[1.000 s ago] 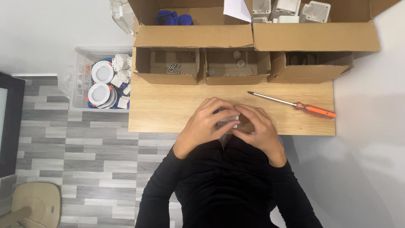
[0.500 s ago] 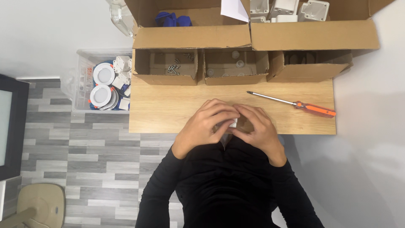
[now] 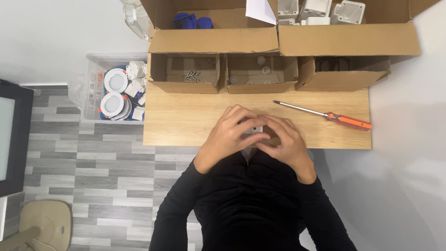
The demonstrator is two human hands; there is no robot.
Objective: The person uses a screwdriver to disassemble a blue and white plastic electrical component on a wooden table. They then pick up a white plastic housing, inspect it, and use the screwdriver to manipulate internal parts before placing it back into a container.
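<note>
Both of my hands are cupped together over the near edge of the wooden table. My left hand and my right hand wrap around a small white part, of which only a sliver shows between the fingers. An orange-handled screwdriver lies on the table to the right of my hands, apart from them.
Three small open cardboard boxes stand along the table's far side, one with screws, one with small round parts. Larger cardboard boxes behind hold blue and white parts. A clear plastic bin of white round fittings sits on the floor at left.
My hands stay clasped around the white part; the fingers have shifted slightly. The screwdriver has not moved.
</note>
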